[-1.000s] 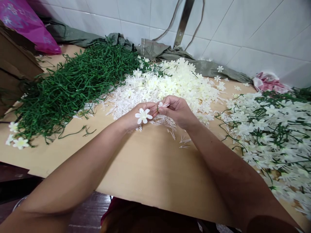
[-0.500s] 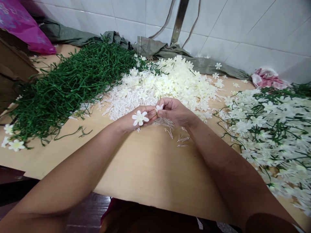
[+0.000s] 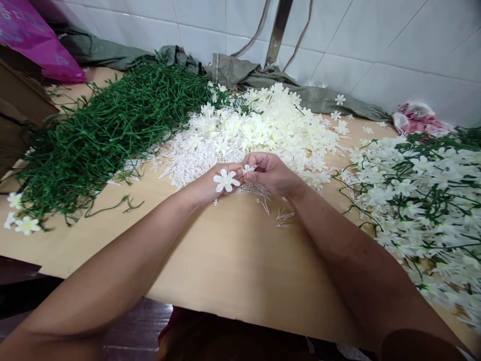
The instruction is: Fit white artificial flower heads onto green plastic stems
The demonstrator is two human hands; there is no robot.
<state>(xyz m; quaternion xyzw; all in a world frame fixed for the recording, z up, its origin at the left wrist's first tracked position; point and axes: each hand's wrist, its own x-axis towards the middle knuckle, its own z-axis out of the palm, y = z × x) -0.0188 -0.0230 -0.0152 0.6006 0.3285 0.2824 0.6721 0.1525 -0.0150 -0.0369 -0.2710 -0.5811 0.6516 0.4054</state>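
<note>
My left hand (image 3: 213, 184) is closed at the middle of the table, with a white flower (image 3: 226, 180) showing over its fingers; the stem beneath is hidden. Against its fingertips, my right hand (image 3: 271, 173) pinches a second, smaller-looking white flower (image 3: 249, 169) between thumb and forefinger. Just behind both hands lie a heap of thin white stamen pieces (image 3: 188, 155) and a heap of loose white petals (image 3: 278, 120). A few stray stamen pieces (image 3: 284, 215) rest on the brown table covering near my right wrist.
Green stems (image 3: 124, 120) are piled at the left, beside a cardboard box (image 3: 22, 105) and a pink bag (image 3: 45, 45). Flowers on green stems (image 3: 432, 200) cover the right side. A grey cloth (image 3: 319, 100) runs along the tiled wall (image 3: 368, 45).
The flower over my left hand has shifted slightly right and up, closer to my right hand. The small flower at my right fingertips has turned, and its thin white strands now show.
</note>
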